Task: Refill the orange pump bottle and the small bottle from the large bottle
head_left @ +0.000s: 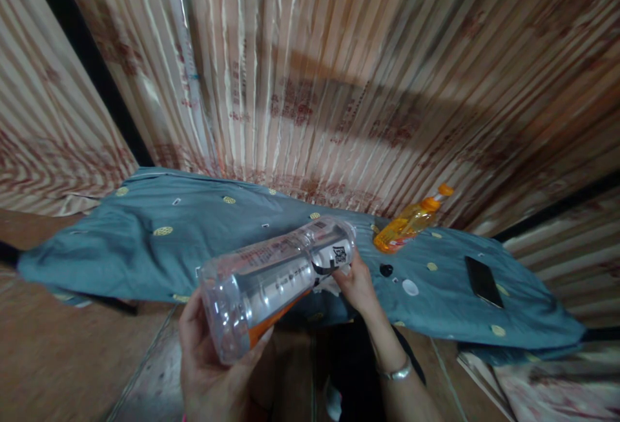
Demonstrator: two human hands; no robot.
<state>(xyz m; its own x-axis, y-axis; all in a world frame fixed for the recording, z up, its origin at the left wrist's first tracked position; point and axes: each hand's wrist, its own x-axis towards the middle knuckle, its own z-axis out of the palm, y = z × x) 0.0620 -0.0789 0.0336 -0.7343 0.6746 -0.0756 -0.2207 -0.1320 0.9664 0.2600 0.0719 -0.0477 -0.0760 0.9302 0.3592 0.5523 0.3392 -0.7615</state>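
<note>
My left hand [213, 370] is wrapped around the base of a large clear plastic bottle [276, 276], which lies nearly level and points away from me. An orange label strip shows along its underside, and printed text and a code square run along its side. My right hand [356, 283] is closed at the bottle's far end near the neck, pinching something pale that I cannot make out. A metal bracelet [396, 371] sits on my right wrist. Both hands hover over the near edge of a blue-grey cloth [145, 247].
An orange bottle [411, 221] lies on the cloth at the back right. A dark phone [483, 280], a small black cap [386, 270] and a white cap [410, 287] also rest on the cloth. Striped pink curtains [339, 86] hang behind. Brown floor [72, 357] lies at left.
</note>
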